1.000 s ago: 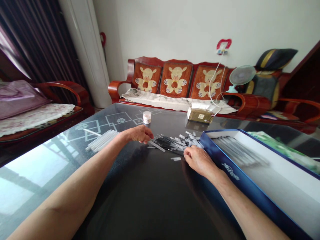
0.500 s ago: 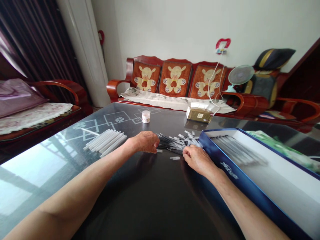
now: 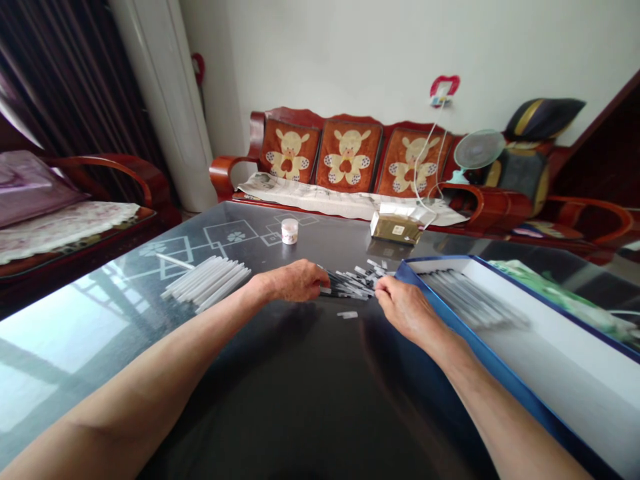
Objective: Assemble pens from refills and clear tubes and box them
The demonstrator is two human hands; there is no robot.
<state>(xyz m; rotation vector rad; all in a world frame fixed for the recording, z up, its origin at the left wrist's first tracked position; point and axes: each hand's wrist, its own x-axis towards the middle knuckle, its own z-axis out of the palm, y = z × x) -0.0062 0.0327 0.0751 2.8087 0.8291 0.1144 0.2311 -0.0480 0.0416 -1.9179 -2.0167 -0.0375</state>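
A loose heap of thin black pen refills [image 3: 350, 285] with whitish ends lies on the dark glossy table, between my two hands. My left hand [image 3: 300, 280] is at the heap's left end, its fingers curled; a small whitish piece shows by the fingertips, and I cannot tell if it is gripped. At the right end, my right hand [image 3: 407, 308] has thumb and forefinger pinched together against the heap; what they hold is hidden. Nearer me lie a couple of small clear caps [image 3: 347, 315]. Left of my left hand is a stack of white pen barrels [image 3: 213, 280].
On the right stands a blue open box [image 3: 480, 360] with a row of pens [image 3: 470, 297] inside. A green-and-white packet [image 3: 555, 287] lies beyond it. Farther back are a small white cup [image 3: 289, 231] and a tissue box [image 3: 395, 227]. One barrel [image 3: 174, 261] lies apart.
Both hands have shifted slightly: the right one up and to the right, the left one a little right. The small cap below my left fingertips no longer lies there; the view tilted slightly.
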